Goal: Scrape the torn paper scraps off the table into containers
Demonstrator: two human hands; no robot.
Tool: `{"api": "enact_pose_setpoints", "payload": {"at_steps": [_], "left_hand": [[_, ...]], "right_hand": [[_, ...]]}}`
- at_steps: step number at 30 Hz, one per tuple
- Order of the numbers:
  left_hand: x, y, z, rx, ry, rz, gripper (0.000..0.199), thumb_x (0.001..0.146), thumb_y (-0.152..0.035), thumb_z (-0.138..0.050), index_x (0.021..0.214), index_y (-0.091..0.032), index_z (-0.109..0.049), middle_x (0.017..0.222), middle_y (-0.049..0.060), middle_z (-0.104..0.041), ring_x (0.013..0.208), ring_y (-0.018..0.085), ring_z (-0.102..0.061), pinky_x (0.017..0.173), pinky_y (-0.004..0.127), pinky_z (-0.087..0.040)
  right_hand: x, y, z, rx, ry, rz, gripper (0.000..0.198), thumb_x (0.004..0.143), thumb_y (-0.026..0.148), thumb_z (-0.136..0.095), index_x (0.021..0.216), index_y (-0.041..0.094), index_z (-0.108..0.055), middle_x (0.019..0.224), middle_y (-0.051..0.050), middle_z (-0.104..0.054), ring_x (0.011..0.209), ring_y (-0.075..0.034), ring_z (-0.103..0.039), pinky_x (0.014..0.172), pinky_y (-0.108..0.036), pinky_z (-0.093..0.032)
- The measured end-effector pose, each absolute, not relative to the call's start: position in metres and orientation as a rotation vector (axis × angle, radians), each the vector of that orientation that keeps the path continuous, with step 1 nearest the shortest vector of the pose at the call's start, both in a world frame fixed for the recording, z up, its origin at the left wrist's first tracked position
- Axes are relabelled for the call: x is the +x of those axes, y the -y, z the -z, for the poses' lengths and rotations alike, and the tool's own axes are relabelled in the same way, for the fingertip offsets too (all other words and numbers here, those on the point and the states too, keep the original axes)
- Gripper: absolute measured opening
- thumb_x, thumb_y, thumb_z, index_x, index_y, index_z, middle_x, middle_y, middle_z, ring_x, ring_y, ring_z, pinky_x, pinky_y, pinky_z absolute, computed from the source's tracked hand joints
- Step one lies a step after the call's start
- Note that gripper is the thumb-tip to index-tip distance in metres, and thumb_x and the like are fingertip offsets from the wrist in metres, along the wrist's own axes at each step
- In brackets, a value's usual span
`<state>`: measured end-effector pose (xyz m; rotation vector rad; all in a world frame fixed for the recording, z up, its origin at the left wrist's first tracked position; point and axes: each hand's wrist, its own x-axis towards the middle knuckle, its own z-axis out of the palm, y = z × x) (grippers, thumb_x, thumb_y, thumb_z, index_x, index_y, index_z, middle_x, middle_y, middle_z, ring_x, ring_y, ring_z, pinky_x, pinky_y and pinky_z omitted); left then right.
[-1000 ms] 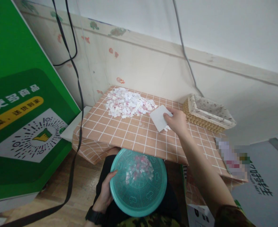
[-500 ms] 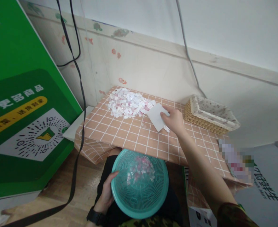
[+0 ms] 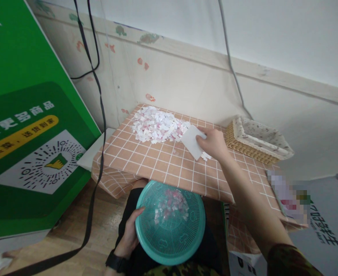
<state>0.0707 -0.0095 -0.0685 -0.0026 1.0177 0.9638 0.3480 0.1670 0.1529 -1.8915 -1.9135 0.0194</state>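
Note:
My right hand [image 3: 214, 142] pinches a flat white card [image 3: 192, 142], held tilted over the table at the right end of a heap of small paper scraps [image 3: 157, 124]. The scraps are mostly white with some pink. A few more white scraps [image 3: 205, 156] lie just under the card's lower right corner. My left hand [image 3: 131, 229] grips the left rim of a round teal plastic sieve basket [image 3: 170, 245], the thumb over the edge. Inside the basket sits a small pile of pinkish and clear-looking pieces [image 3: 171, 206]. The basket rests over my lap, below the table's front edge.
A brown checked cloth [image 3: 146, 163] covers the table. At its right stands a lined wicker basket [image 3: 258, 142] near the wall. A large green sign [image 3: 42, 134] is on the left, with a black strap [image 3: 100, 168] hanging before it. A grey box [image 3: 327, 214] stands right.
The card in my right hand has shifted slightly right, and more of the scraps beneath its corner show. My left hand and the teal basket are almost unchanged.

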Motion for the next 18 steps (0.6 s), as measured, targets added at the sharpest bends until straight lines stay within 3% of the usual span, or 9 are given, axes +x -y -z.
{"api": "enact_pose_setpoints", "payload": {"at_steps": [4,10,18], "left_hand": [[0.071,0.009,0.071,0.009,-1.012,-0.964,0.017,0.062,-0.027,-0.08,0.064,-0.011,-0.073,0.059,0.006,-0.071,0.052,0.019,-0.063,0.059,0.031,-0.053],[0.07,0.01,0.07,0.003,-1.009,-0.95,0.015,0.064,-0.026,-0.079,0.066,-0.012,-0.074,0.062,0.007,-0.072,0.054,0.019,-0.064,0.061,0.032,-0.054],[0.07,0.01,0.072,0.001,-1.037,-0.96,0.015,0.064,-0.026,-0.078,0.065,-0.012,-0.073,0.06,0.005,-0.071,0.052,0.019,-0.064,0.061,0.032,-0.054]], "right_hand": [[0.358,-0.166,-0.164,-1.911,1.937,0.047,0.041,0.08,0.026,-0.055,0.115,0.016,-0.075,0.09,-0.01,-0.077,0.083,-0.027,-0.071,0.078,-0.034,-0.051],[0.351,-0.177,-0.153,-1.798,1.937,-0.009,0.044,0.081,0.023,-0.053,0.121,0.019,-0.072,0.104,-0.009,-0.077,0.095,-0.026,-0.07,0.086,-0.034,-0.05],[0.365,-0.167,-0.17,-1.858,2.014,-0.077,0.042,0.076,0.02,-0.056,0.113,0.016,-0.076,0.097,-0.009,-0.078,0.084,-0.025,-0.071,0.078,-0.032,-0.051]]}}
